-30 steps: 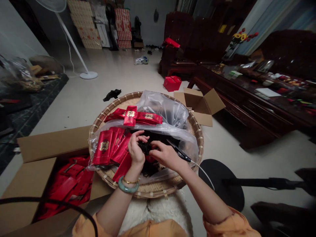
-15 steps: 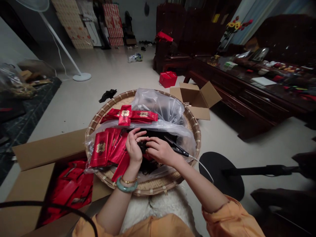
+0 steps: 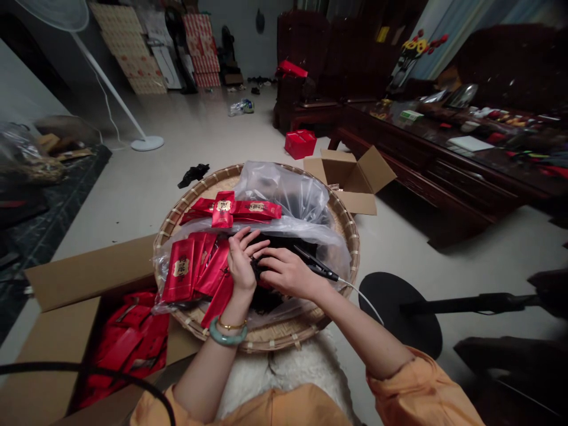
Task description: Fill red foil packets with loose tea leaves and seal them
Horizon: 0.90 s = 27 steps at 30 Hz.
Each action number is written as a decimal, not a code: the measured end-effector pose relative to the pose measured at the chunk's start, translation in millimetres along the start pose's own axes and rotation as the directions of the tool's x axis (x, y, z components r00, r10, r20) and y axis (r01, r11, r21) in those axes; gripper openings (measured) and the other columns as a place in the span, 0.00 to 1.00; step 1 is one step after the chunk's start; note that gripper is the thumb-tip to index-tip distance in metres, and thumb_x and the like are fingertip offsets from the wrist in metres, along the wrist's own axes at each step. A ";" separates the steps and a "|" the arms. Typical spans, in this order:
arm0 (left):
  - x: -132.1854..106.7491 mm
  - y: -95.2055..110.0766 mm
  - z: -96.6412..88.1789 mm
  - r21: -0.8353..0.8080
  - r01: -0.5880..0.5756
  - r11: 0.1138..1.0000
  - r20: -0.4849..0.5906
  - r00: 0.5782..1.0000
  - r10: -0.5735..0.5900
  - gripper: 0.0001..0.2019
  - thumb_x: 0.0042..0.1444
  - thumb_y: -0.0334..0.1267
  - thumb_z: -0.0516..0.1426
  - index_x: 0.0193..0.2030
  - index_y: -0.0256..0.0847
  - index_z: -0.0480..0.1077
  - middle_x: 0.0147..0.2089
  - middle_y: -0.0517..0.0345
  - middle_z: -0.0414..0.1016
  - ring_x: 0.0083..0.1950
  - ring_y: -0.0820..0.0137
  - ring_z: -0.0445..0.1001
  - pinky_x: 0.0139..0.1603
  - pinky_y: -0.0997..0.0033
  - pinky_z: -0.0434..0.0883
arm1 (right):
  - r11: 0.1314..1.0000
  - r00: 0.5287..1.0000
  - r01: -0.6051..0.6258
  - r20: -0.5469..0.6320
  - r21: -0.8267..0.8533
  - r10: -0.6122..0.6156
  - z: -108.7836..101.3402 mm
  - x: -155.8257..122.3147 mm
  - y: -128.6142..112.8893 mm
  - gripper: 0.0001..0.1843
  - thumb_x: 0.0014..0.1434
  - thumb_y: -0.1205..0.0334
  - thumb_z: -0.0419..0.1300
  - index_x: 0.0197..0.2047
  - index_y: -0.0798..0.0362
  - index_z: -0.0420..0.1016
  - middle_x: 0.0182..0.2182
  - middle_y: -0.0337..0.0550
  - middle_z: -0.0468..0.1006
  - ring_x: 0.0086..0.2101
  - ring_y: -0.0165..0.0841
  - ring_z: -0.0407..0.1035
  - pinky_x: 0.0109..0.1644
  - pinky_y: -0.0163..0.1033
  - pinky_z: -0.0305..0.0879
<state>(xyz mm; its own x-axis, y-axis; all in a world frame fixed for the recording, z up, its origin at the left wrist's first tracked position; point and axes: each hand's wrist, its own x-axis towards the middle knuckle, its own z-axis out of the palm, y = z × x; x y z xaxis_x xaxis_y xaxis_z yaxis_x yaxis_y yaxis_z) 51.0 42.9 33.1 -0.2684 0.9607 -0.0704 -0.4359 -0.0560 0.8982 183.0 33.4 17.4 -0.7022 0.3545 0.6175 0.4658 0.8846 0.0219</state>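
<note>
My left hand (image 3: pixel 242 265) is cupped with its palm turned to the right, fingers extended, a small clump of dark dried leaves (image 3: pixel 256 267) held against the palm. Over that clump, the fingers of my right hand (image 3: pixel 286 272) are bent and touch the leaves; their tips are partly hidden. Below both hands, more dark leaves lie in a clear plastic bag (image 3: pixel 331 236) spread inside a round woven bamboo tray (image 3: pixel 166 225). Red printed packets (image 3: pixel 181 269) fan out left of my left hand, and others (image 3: pixel 257 209) lie behind. A black tong-shaped tool (image 3: pixel 322 270) with a white cord rests right of the leaves.
An open carton (image 3: pixel 62 343) with many red packets stands at lower left. Behind the tray to the right are a small open carton (image 3: pixel 355 177) and a red box (image 3: pixel 300 144). A round black stand base (image 3: pixel 399 313) sits at right, near a dark wooden table (image 3: pixel 426 160).
The fingers of my left hand have spread a little, and my right fingertips have shifted slightly over the dark leaves. The camera view has moved slightly.
</note>
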 end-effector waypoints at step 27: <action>-3.7 -12.1 -52.8 0.551 -0.749 0.368 0.632 0.663 0.402 0.14 0.56 0.33 0.56 0.49 0.42 0.69 0.52 0.50 0.74 0.55 0.62 0.69 0.58 0.53 0.66 | 0.966 0.971 -0.235 0.024 -0.112 0.239 0.5 2.1 5.0 0.10 0.63 0.68 0.51 0.36 0.55 0.73 0.37 0.47 0.78 0.45 0.39 0.65 0.45 0.42 0.63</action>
<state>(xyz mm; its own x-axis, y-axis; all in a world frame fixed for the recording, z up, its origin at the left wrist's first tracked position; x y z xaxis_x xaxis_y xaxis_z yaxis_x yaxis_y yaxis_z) 11.9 25.7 -0.4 0.1900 0.7858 0.5886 0.5135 -0.5905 0.6226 183.6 38.7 18.3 -0.5832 0.5626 0.5860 0.6749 0.7371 -0.0359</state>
